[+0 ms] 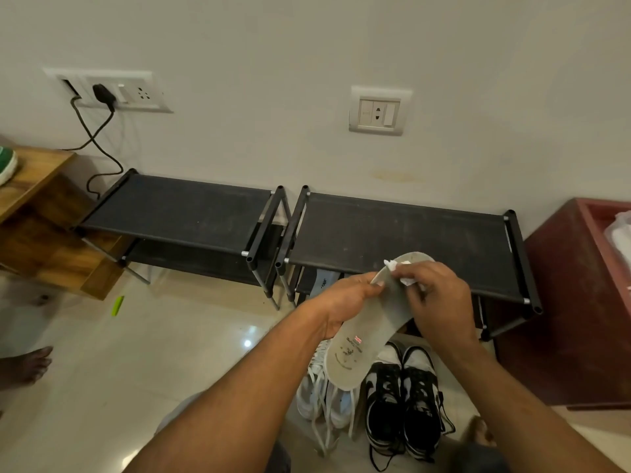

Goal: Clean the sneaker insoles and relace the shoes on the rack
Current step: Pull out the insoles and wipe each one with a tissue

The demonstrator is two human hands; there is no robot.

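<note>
Holding a grey insole (367,322) up in front of the racks, the person works over it with both hands. The left hand (341,302) grips it along its left edge, fingers (377,283) wrapped onto the rim near the toe end. The right hand (440,298) has its fingers clenched round a scrap of white tissue (396,268) and presses it against the insole's upper face near the toe. The heel end hangs down toward the person, printed with small dark marks and a little red label — too small to read.

On the floor (136,353) right under the insole sit two pairs of shoes. The white sneakers (317,397) lie to the left with loose laces trailing; the black-and-white sneakers (403,404) stand just beside them on the right, laces also slack.

Against the wall stand two low black racks side by side, nearly touching: the left rack (177,213) and the right rack (399,230), both with bare top shelves. Another insole (321,281) shows on the right rack's lower shelf, partly hidden behind the left hand.

A wooden cabinet (37,213) stands at far left with a green shoe (6,163) on top, and a dark red cabinet (580,302) at far right. A black charger (102,93) is plugged into the wall socket above the left rack — its cable droops behind it.
</note>
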